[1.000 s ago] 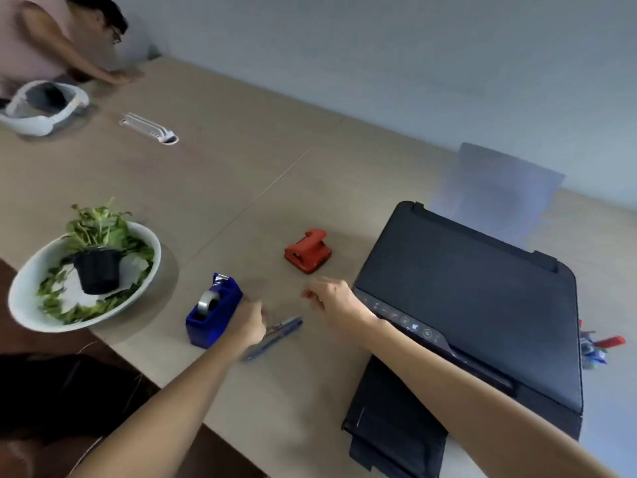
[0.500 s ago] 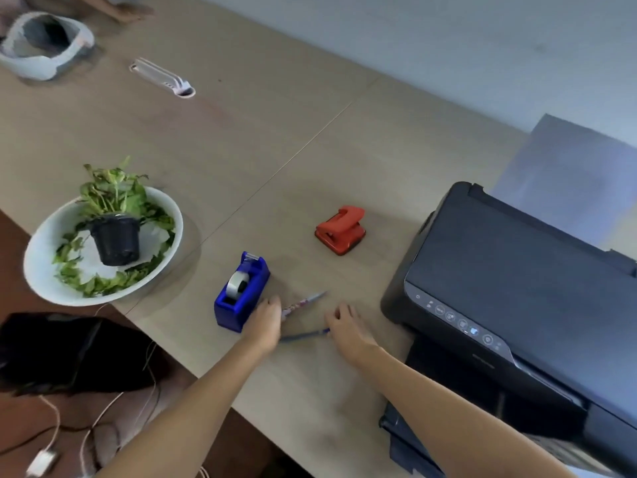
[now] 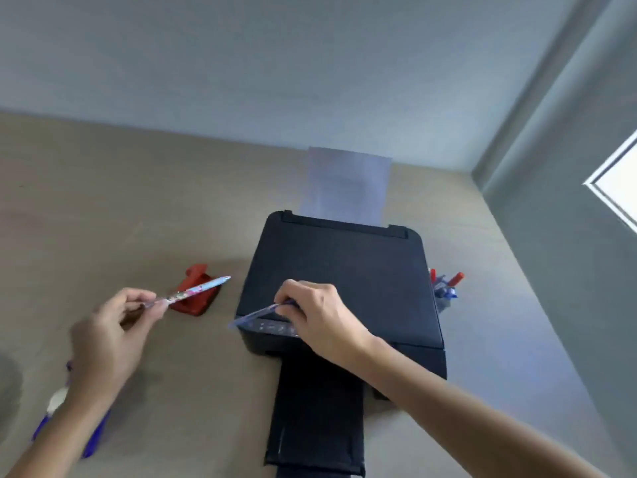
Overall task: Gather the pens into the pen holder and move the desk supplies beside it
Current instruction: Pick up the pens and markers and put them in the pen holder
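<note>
**Head view: two pens in hand, holder waiting past the printer**

Head camera looks down on my desk (image 3: 103, 201), where the black printer (image 3: 344, 277) fills the middle with one pale sheet (image 3: 348, 184) standing in its rear feed. Off the printer's far right side, partly hidden by its body, sits the pen holder (image 3: 444, 294), with what look like two red-capped pens and some blue ones already in it. That is where both pens must go: to the right, across or around the printer.

My right hand (image 3: 317, 322) hovers over the printer's front panel, clearly the nearer of the two to the holder. Its grip is pinched around one clear blue pen (image 3: 255, 313), whose long axis slants down and left, away from the holder. My left hand (image 3: 107, 339) is well apart to the left, its fingers pinching one patterned pen (image 3: 196, 289) that points up and right, over the single red hole punch (image 3: 196, 294) on the desk. One blue tape dispenser (image 3: 93, 439) shows, blurred, beneath my left forearm.

I judge the right hand should deliver first; punch and dispenser still await moving.
</note>
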Demonstrator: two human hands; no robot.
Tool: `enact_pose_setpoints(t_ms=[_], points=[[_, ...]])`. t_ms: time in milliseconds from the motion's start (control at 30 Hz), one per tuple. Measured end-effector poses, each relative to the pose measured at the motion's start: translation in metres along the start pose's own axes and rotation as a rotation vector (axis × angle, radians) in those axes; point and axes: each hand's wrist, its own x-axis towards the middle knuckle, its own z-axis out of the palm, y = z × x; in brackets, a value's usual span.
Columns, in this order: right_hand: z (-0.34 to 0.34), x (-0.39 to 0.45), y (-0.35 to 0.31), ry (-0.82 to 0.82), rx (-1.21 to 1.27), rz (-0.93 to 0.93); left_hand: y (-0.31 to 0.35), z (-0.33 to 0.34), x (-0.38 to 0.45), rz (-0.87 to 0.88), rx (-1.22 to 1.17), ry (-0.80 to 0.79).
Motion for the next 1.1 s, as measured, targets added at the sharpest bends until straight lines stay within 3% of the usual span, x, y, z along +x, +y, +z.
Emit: enact_pose_setpoints(t_ms=[100, 233, 367, 533, 700, 833, 900, 967, 1100], points=[[-0.082, -0.03, 0.044, 0.314, 0.12, 0.215, 0.084, 0.034, 0.007, 0.135, -0.129, -0.015], [-0.157, -0.081, 0.128, 0.63, 0.198, 0.501, 0.172, 0.111, 0.005, 0.28, -0.224, -0.155], [-0.189, -0.126, 0.204, 0.799, 0.109, 0.657, 0.236, 0.208, -0.01, 0.442, -0.169, -0.333], [-0.172, -0.143, 0.264, 0.674, 0.021, 0.721, 0.286, 0.318, -0.03, 0.633, 0.09, -0.585], [-0.14, -0.129, 0.303, 0.487, -0.024, 0.66, 0.306, 0.389, -0.042, 0.82, 0.47, -0.74], [-0.132, -0.12, 0.316, 0.344, -0.103, 0.626, 0.315, 0.408, -0.049, 0.839, 0.634, -0.816], [-0.13, -0.121, 0.318, 0.296, -0.153, 0.621, 0.311, 0.409, -0.053, 0.831, 0.656, -0.859], [-0.134, -0.115, 0.364, 0.24, -0.146, 0.659, 0.315, 0.448, -0.053, 0.78, 0.683, -0.923], [-0.143, -0.105, 0.367, 0.21, -0.216, 0.631, 0.315, 0.45, -0.051, 0.717, 0.642, -0.907]])
